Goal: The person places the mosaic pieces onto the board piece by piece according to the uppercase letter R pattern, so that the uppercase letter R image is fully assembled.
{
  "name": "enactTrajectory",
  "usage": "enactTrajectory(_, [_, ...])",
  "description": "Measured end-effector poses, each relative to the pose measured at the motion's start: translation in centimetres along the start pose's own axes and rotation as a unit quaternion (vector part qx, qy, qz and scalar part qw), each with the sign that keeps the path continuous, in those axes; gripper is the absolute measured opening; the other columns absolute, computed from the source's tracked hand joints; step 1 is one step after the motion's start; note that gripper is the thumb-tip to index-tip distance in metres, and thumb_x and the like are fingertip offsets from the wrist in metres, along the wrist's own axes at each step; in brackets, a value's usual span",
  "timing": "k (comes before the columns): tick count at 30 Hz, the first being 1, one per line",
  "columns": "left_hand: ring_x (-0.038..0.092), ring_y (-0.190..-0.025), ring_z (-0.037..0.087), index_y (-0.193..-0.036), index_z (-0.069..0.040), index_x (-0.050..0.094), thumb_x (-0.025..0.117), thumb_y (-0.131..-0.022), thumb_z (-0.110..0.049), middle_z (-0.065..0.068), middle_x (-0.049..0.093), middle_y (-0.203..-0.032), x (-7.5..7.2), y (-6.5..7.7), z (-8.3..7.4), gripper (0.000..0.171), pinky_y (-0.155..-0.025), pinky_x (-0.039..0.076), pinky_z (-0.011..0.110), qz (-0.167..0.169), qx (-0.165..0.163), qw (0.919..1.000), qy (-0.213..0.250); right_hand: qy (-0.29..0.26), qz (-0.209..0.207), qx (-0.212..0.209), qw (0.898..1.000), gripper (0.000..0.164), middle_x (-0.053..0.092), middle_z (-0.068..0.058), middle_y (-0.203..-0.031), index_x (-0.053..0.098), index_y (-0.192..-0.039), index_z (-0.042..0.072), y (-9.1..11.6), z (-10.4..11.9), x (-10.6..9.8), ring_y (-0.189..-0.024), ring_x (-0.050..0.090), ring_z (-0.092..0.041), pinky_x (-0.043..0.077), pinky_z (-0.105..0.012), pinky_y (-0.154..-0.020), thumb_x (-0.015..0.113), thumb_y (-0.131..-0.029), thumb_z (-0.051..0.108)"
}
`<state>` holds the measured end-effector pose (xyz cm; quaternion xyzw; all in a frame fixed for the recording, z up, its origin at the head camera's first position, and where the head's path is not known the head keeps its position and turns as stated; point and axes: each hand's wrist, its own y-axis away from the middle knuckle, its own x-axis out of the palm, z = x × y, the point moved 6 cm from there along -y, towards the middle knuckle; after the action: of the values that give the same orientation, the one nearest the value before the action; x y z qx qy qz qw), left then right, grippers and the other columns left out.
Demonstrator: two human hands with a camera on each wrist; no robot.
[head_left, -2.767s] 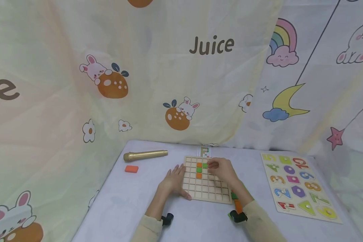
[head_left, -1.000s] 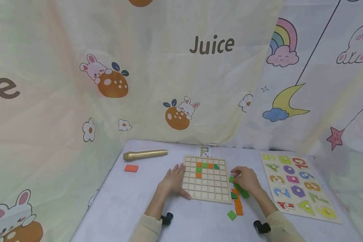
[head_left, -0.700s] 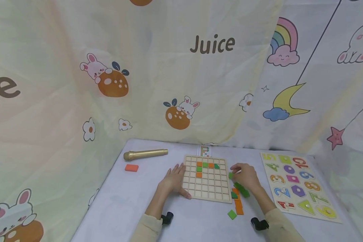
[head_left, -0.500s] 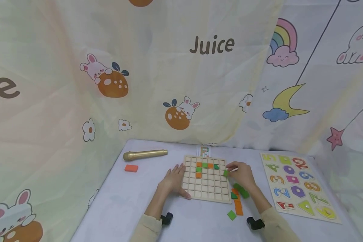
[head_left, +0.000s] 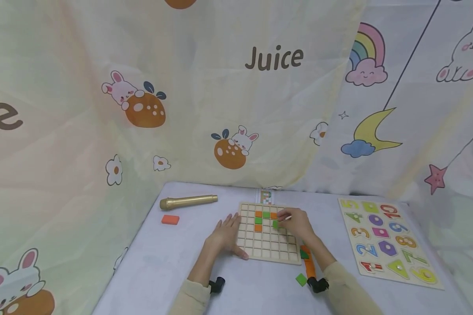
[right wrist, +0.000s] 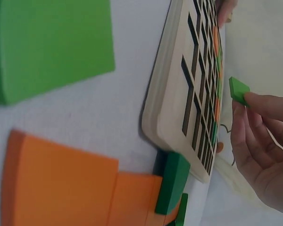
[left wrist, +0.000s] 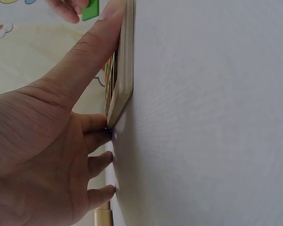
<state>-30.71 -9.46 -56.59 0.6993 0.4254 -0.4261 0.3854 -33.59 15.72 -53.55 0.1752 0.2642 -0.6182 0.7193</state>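
At lower centre of the frame, a green tile [head_left: 275, 224], probably light, stiff, best held edgewise, is pinched by the right hand [head_left: 297, 223].

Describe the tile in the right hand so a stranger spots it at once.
On the white table, find the gridded wooden board. Above it, the person's right hand pinches a square green tile. Unlike the green tiles set into the board, this one is held clear of it.

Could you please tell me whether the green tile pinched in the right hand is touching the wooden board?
No, the right wrist view shows the right hand holding the green tile with a gap between it and the wooden board.
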Motion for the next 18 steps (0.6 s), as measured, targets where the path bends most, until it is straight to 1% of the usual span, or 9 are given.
enactTrajectory(4, [0.018, -0.159, 0.037, -0.165, -0.002, 0.025, 0.095, -0.053, -0.067, 0.017, 0.022, -0.172, -0.1, 0.1, -0.1, 0.146, -0.128, 0.018, 0.059, 0.007, 0.001, 1.0, -0.007, -0.005, 0.02, -0.017, 1.0, 0.023, 0.076, -0.004, -0.093, 0.077, -0.11, 0.002, -0.3, 0.1, 0.9, -0.082, 0.07, -0.018, 0.06, -0.031, -0.07, 0.081, -0.087, 0.002])
enactTrajectory(7, [0.016, -0.16, 0.036, -0.165, -0.002, 0.022, 0.093, -0.055, -0.069, 0.016, 0.02, -0.173, 0.0, 0.0, 0.0, 0.147, -0.128, 0.017, 0.059, 0.012, 0.001, 0.9998, -0.016, 0.004, 0.03, -0.029, 0.999, 0.02, 0.075, -0.003, -0.092, 0.078, -0.106, 0.004, -0.7, 0.3, 1.6, -0.083, 0.069, -0.015, 0.06, -0.031, -0.072, 0.082, -0.087, 0.002])
enactTrajectory(14, [0.017, -0.159, 0.037, -0.165, -0.002, 0.023, 0.094, -0.057, -0.066, 0.016, 0.021, -0.172, -0.1, 0.0, 0.0, 0.144, -0.128, 0.018, 0.058, 0.011, 0.002, 0.9998, -0.015, 0.023, 0.046, -0.022, 0.998, 0.019, 0.075, -0.001, -0.086, 0.078, -0.104, 0.004, -1.3, 1.1, 3.1, -0.077, 0.067, -0.012, 0.059, -0.03, -0.069, 0.083, -0.086, 0.002])
enactTrajectory(18, [0.016, -0.16, 0.036, -0.165, -0.002, 0.023, 0.092, -0.057, -0.068, 0.016, 0.02, -0.173, -0.1, 0.1, -0.1, 0.145, -0.128, 0.018, 0.059, 0.012, 0.001, 0.9998, -0.017, 0.037, 0.047, -0.022, 0.998, 0.018, 0.075, 0.001, -0.084, 0.079, -0.102, 0.005, -1.4, 0.9, 3.5, -0.075, 0.067, -0.011, 0.061, -0.033, -0.073, 0.084, -0.085, 0.002])
